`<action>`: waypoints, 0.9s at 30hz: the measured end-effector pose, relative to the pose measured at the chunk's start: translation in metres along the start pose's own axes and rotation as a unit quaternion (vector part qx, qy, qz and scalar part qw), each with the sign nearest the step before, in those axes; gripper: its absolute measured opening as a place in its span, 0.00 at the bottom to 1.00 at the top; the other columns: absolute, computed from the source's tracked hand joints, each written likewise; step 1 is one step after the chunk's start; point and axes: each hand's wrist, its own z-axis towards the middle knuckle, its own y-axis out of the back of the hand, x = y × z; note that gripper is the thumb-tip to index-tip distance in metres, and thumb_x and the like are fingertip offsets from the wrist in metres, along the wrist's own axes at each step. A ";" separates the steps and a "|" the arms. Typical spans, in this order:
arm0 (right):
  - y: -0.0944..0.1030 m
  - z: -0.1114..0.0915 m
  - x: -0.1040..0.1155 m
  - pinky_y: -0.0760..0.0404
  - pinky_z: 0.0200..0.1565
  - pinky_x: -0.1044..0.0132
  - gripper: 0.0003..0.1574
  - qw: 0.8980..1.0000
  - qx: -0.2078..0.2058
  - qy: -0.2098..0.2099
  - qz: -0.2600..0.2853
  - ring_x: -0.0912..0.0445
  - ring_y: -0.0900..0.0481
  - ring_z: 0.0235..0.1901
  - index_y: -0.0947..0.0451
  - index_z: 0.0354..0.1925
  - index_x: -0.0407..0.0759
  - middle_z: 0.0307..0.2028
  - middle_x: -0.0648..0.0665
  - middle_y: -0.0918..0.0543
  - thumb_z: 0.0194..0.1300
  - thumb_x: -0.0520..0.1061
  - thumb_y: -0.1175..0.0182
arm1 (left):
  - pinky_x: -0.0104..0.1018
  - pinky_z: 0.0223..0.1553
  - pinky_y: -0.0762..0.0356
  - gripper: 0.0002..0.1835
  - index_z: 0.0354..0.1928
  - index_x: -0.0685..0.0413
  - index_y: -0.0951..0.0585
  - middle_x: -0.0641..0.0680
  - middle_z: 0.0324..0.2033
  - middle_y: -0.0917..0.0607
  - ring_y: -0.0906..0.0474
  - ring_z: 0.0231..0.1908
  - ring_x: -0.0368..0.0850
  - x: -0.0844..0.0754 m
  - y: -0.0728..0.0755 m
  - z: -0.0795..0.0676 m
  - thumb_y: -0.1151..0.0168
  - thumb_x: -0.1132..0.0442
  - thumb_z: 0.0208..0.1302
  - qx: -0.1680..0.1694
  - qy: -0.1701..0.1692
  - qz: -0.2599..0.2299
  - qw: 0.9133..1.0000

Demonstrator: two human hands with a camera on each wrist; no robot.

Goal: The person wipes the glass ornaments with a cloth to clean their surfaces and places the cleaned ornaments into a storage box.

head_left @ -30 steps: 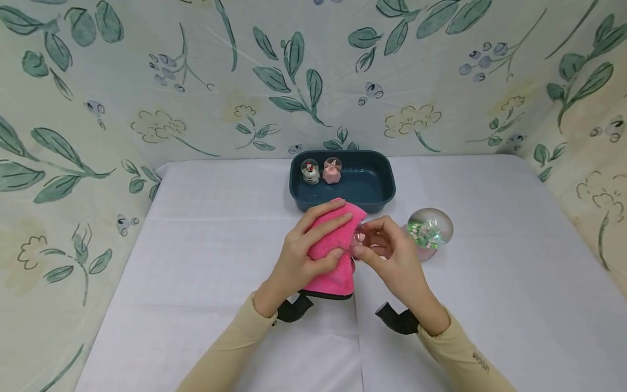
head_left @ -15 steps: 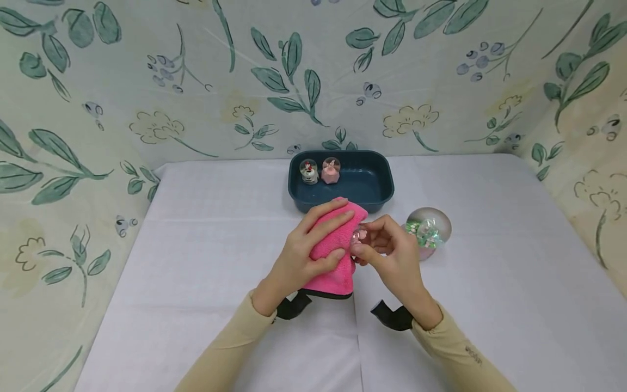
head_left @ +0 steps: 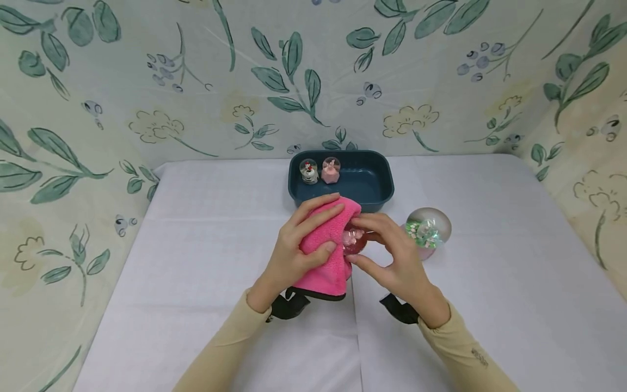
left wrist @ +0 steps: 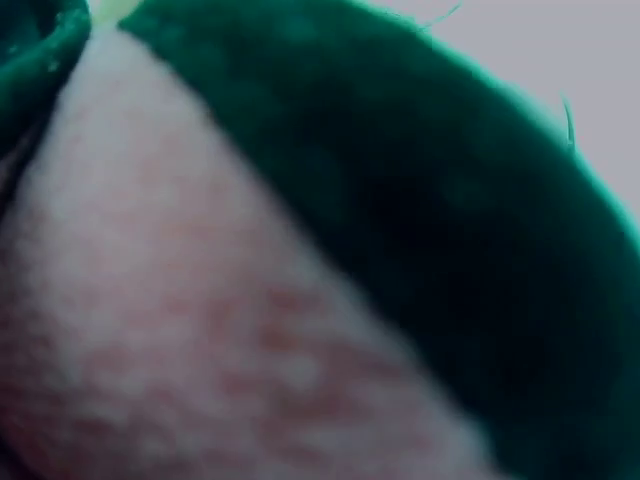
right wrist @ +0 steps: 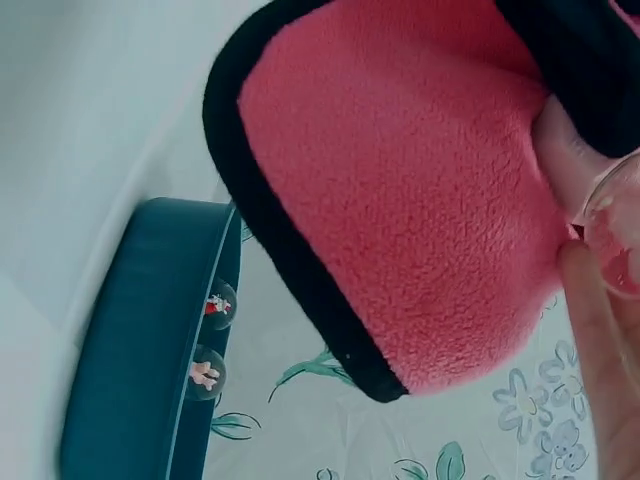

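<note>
My left hand [head_left: 291, 253] grips a pink cloth [head_left: 327, 276] with black edging, its fingers spread over the top. A small snow globe [head_left: 354, 241] with a clear dome and pink figure pokes out of the cloth's right side. Around that dome, the thumb and fingers of my right hand [head_left: 401, 267] hold it from two sides. In the right wrist view, the cloth [right wrist: 400, 200] fans out wide and the globe [right wrist: 615, 230] shows at the right edge beside a finger. The left wrist view is too close and blurred to make out.
Behind the hands stands a dark blue tray [head_left: 369, 177]. On its left side sit a white-based snow globe [head_left: 308, 172] and a pink-based one [head_left: 330, 170]. A larger snow globe [head_left: 429, 231] with green glitter lies tilted on the white tablecloth [head_left: 206, 239], right of the right hand.
The right thumb and fingers have spread wider apart around the globe, and more of its dome shows. The left hand and cloth have shifted slightly left.
</note>
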 end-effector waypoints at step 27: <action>-0.003 -0.007 -0.007 0.22 0.48 0.70 0.42 1.000 -0.013 -0.015 0.010 0.56 0.22 0.49 0.35 0.57 0.25 0.50 0.33 0.25 0.61 0.58 0.36 | 0.41 0.46 0.20 0.26 0.60 0.63 0.26 0.60 0.62 0.31 0.35 0.61 0.53 0.004 -0.004 -0.002 0.39 0.62 0.59 0.006 0.016 -0.010 1.000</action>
